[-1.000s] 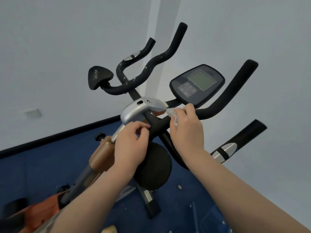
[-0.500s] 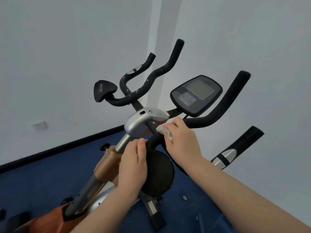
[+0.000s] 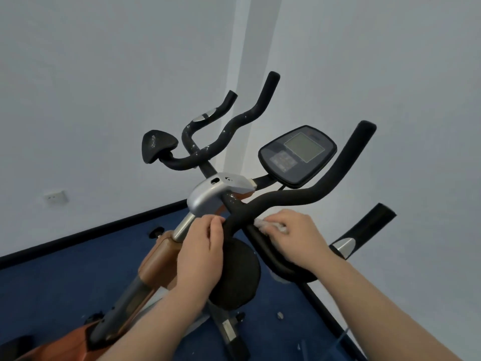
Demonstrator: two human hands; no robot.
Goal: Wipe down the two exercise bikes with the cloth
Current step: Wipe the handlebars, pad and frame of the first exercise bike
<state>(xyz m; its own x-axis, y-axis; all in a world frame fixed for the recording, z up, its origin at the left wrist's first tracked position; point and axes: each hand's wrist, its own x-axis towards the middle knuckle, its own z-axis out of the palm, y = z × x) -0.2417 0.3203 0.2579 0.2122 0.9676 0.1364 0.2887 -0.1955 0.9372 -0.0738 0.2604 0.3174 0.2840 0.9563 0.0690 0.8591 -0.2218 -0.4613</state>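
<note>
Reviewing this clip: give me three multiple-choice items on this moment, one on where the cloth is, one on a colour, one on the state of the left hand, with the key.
1. Where is the cloth?
A. Draped over the console
B. Under the right hand, against the near handlebar
C. On the floor

2. What colour is the floor?
A. Blue
B. Grey
C. Brown

3. What is the left hand doing?
A. Hanging clear of the bike
B. Pressing the console buttons
C. Curled round the handlebar by the silver bracket

Key: 1 B, white cloth shows at the right hand's fingertips on the black bar. 2 A, the carpet below the bike is dark blue. 3 C, its fingers wrap the bar just under the bracket.
</note>
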